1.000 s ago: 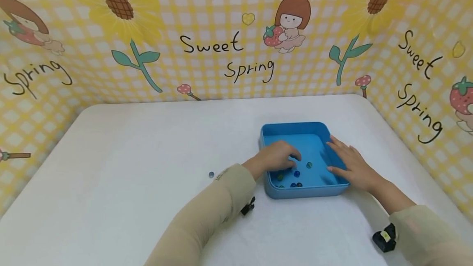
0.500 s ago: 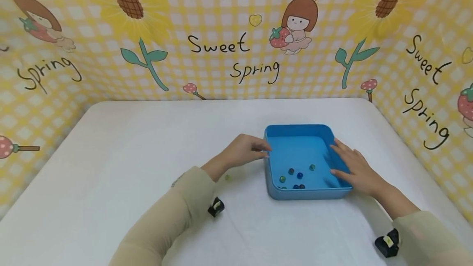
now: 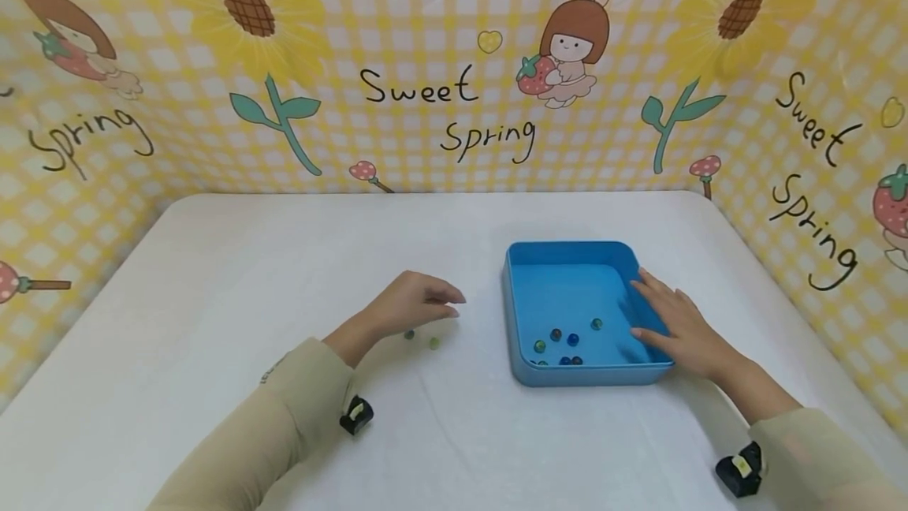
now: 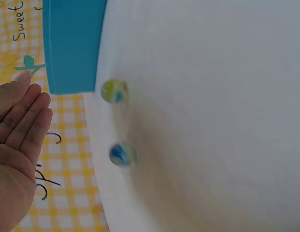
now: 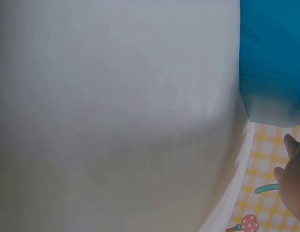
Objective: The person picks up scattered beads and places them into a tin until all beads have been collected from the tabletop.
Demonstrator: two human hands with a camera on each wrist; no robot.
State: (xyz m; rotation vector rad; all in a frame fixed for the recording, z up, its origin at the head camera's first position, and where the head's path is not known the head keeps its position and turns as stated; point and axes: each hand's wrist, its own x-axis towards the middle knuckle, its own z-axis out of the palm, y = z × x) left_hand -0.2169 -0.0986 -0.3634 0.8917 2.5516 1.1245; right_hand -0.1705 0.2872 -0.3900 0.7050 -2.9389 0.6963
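Note:
My left hand [image 3: 406, 307] hovers over the white table, left of the blue tray [image 3: 589, 375]. Its fingers are loosely bent, the thumb stands apart, and nothing shows between them. Just below it lie a yellow-green marble [image 3: 434, 343] and a blue marble [image 3: 409, 334], the latter partly by the wrist. Closer up, the left wrist view has the yellow-green marble [image 4: 113, 91] with a teal patch and the blue swirled marble [image 4: 122, 154]. My right hand [image 3: 684, 330] rests with spread fingers on the tray's right rim. Inside, a dark blue marble [image 3: 573, 339] sits among several others near the front.
A patterned yellow check cloth [image 3: 404, 38] stands behind and at both sides of the white table [image 3: 284, 251]. Black wrist cameras hang under the left sleeve [image 3: 305, 393] and the right sleeve [image 3: 816, 448].
My left hand has come out of the tray, over its left rim, and moved left above the two loose marbles. The right hand stays at the tray's right side.

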